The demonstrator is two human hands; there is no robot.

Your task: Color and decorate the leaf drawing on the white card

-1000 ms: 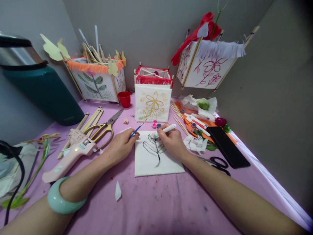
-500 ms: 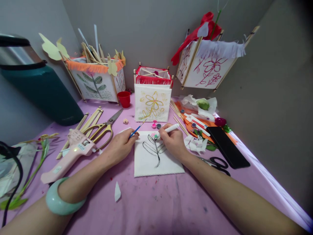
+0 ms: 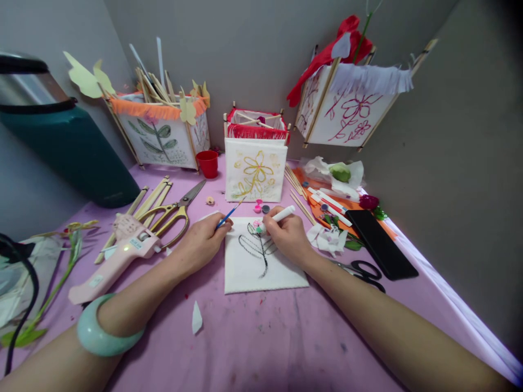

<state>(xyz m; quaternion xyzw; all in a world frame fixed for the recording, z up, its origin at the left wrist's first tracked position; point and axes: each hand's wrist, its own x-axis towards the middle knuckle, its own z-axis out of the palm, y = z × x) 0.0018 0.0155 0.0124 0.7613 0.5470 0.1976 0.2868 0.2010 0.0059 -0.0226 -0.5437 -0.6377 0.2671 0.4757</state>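
Observation:
A white square panel (image 3: 245, 275) lies flat on the purple table, bearing a black drawing of a leafy stem with a small pink flower at its top. My right hand (image 3: 287, 233) is closed around a white marker (image 3: 285, 213), its tip low over the upper part of the drawing; the fingers partly hide the tip. In my left hand (image 3: 204, 238) a thin blue paintbrush (image 3: 231, 213) is pinched, bristles pointing up and away. That hand rests at the panel's upper left edge. Small pink and dark paint pots (image 3: 261, 207) sit just beyond the panel.
Left of the panel lie gold-handled scissors (image 3: 180, 211), a pink glue gun (image 3: 118, 261) and a teal bottle (image 3: 69, 147). Decorated lanterns (image 3: 255, 163) stand at the back; another (image 3: 351, 111) hangs at right. Black scissors (image 3: 365, 270) and a black phone (image 3: 381, 244) lie right.
The marker has tilted slightly and its rear end has shifted a little left with my right hand. My left hand keeps its place with the brush.

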